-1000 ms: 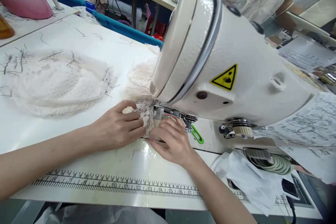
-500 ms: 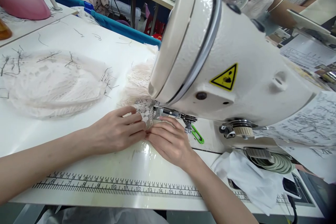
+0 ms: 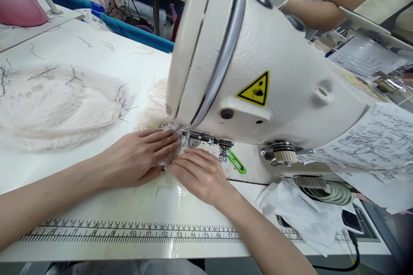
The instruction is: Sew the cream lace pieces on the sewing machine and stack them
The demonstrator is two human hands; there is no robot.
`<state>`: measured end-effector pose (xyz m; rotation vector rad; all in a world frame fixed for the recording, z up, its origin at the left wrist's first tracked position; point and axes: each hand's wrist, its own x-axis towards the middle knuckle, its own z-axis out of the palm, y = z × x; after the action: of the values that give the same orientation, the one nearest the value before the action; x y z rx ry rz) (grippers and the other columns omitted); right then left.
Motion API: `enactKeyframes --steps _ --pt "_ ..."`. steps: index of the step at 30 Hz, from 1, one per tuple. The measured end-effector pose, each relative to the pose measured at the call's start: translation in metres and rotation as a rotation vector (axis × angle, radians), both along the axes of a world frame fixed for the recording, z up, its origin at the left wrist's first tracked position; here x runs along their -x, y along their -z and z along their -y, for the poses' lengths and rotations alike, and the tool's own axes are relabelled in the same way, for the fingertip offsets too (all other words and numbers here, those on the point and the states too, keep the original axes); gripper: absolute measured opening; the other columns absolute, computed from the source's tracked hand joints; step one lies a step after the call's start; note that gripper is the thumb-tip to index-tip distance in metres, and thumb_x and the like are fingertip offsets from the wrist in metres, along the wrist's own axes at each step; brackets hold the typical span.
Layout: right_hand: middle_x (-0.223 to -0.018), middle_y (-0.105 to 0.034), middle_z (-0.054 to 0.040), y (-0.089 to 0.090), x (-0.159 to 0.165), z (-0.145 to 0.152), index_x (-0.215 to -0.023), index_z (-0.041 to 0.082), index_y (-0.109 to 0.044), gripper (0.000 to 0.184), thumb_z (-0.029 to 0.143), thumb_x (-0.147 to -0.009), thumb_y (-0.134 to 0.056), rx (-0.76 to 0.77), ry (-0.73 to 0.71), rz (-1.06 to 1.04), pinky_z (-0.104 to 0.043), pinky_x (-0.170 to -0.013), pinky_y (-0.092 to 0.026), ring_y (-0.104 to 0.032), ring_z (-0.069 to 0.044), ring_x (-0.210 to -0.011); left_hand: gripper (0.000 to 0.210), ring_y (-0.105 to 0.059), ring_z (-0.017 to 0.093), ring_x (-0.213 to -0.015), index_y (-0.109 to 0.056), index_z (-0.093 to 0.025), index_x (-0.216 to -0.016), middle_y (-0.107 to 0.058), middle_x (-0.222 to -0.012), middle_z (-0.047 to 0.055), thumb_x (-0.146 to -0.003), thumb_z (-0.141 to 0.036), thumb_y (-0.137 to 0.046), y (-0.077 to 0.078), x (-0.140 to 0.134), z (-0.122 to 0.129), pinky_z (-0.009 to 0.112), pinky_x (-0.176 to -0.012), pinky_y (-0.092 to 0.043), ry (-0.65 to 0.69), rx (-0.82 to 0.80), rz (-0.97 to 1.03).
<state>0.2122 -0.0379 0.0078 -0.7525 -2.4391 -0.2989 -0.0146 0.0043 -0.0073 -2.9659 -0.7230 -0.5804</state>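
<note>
Pale lace fabric [image 3: 177,150] runs under the presser foot area of the sewing machine [image 3: 213,60], its near edge between my hands. Over the lace lies my left hand [image 3: 137,159], fingers stretched out flat and its thumb apart below them. Just right of it, my right hand [image 3: 200,174] pinches the lace edge near the table surface, the fingertips close together. More of the sheer fabric [image 3: 156,99] spreads behind the machine head. The needle is hidden by the head and my fingers.
A pale sheer piece [image 3: 61,107] with dark loose threads lies at left. A green thread snipper [image 3: 237,162] rests right of the foot. White cloth [image 3: 300,210] and a phone-like device [image 3: 352,221] lie at right. A printed ruler [image 3: 142,232] lines the front edge. A co-worker's arm [image 3: 312,13] shows behind.
My left hand has flattened out over the lace, its fingers reaching closer to the foot. My right fingertips have shifted slightly left and down with the lace edge. The view has shifted.
</note>
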Motion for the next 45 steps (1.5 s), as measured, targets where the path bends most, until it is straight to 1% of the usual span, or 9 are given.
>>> enactKeyframes --steps 6,12,18,22,26,29,33,40,45 --pt "-0.084 -0.076 0.0026 0.0 0.005 0.0 -0.085 0.019 -0.068 0.019 0.008 -0.096 -0.056 -0.012 -0.001 0.01 -0.022 -0.075 -0.057 -0.068 -0.011 -0.081 0.047 -0.056 0.025 -0.132 -0.058 -0.012 -0.139 -0.063 -0.138 0.01 -0.096 -0.028 -0.044 -0.008 0.001 -0.008 0.041 -0.119 -0.038 0.046 -0.056 -0.035" --pt "-0.083 -0.076 0.0026 0.0 0.005 0.0 -0.085 0.018 -0.068 0.02 0.006 -0.094 -0.055 -0.022 -0.001 0.002 -0.023 -0.074 -0.056 -0.067 -0.011 -0.079 0.05 -0.051 0.025 -0.138 -0.055 -0.014 -0.141 -0.064 -0.138 0.01 -0.094 -0.026 -0.045 -0.006 0.0 -0.007 0.043 -0.123 -0.031 0.017 -0.042 -0.03" --pt "-0.084 -0.075 0.0022 0.002 0.004 -0.001 -0.086 0.017 -0.068 0.018 0.004 -0.092 -0.057 -0.049 0.005 -0.015 -0.024 -0.078 -0.056 -0.067 -0.012 -0.08 0.051 -0.049 0.026 -0.14 -0.055 -0.012 -0.141 -0.064 -0.138 0.01 -0.094 -0.027 -0.043 -0.004 -0.001 -0.006 0.043 -0.125 -0.027 -0.015 -0.049 -0.051" --pt "-0.083 -0.075 0.002 0.002 0.001 -0.001 -0.086 0.018 -0.069 0.021 0.003 -0.092 -0.055 -0.041 0.027 0.01 -0.023 -0.079 -0.056 -0.066 -0.011 -0.081 0.048 -0.054 0.028 -0.135 -0.06 -0.009 -0.136 -0.066 -0.135 0.012 -0.094 -0.025 -0.044 -0.007 -0.004 -0.005 0.042 -0.122 -0.031 -0.014 -0.103 -0.024" --pt "-0.088 -0.074 -0.0004 0.003 -0.005 0.001 -0.093 0.021 -0.07 0.025 0.005 -0.095 -0.051 0.031 0.071 0.083 -0.021 -0.078 -0.054 -0.066 -0.012 -0.09 0.045 -0.059 0.03 -0.128 -0.063 -0.006 -0.131 -0.068 -0.131 0.014 -0.097 -0.026 -0.042 -0.009 -0.008 -0.002 0.044 -0.118 -0.037 -0.02 -0.142 0.003" --pt "-0.091 -0.074 -0.0013 0.004 -0.009 0.001 -0.098 0.022 -0.07 0.025 0.007 -0.096 -0.05 0.077 0.095 0.102 -0.022 -0.079 -0.055 -0.067 -0.014 -0.096 0.046 -0.059 0.031 -0.128 -0.064 -0.005 -0.13 -0.068 -0.13 0.015 -0.098 -0.026 -0.038 -0.008 -0.011 0.0 0.045 -0.117 -0.037 -0.059 -0.161 0.001" --pt "-0.09 -0.074 -0.0004 0.003 -0.011 0.001 -0.099 0.023 -0.069 0.026 0.007 -0.096 -0.049 0.105 0.121 0.108 -0.023 -0.083 -0.055 -0.067 -0.013 -0.095 0.048 -0.058 0.032 -0.129 -0.062 -0.005 -0.131 -0.067 -0.132 0.017 -0.098 -0.029 -0.036 -0.005 -0.013 0.003 0.046 -0.115 -0.038 -0.078 -0.186 -0.014" --pt "-0.085 -0.072 0.0001 -0.004 -0.014 -0.002 -0.094 0.018 -0.066 0.026 0.0 -0.094 -0.047 0.048 0.13 0.103 -0.024 -0.086 -0.052 -0.067 -0.012 -0.09 0.048 -0.058 0.033 -0.128 -0.064 -0.006 -0.129 -0.068 -0.129 0.018 -0.096 -0.032 -0.042 -0.006 -0.014 0.006 0.047 -0.115 -0.038 -0.1 -0.178 -0.026" --pt "-0.084 -0.073 0.0017 -0.007 -0.017 -0.004 -0.094 0.018 -0.066 0.025 -0.001 -0.093 -0.05 0.013 0.163 0.112 -0.023 -0.076 -0.048 -0.065 -0.01 -0.082 0.046 -0.058 0.033 -0.127 -0.064 -0.007 -0.129 -0.069 -0.127 0.018 -0.098 -0.033 -0.042 -0.006 -0.015 0.007 0.048 -0.116 -0.037 -0.112 -0.162 -0.017"
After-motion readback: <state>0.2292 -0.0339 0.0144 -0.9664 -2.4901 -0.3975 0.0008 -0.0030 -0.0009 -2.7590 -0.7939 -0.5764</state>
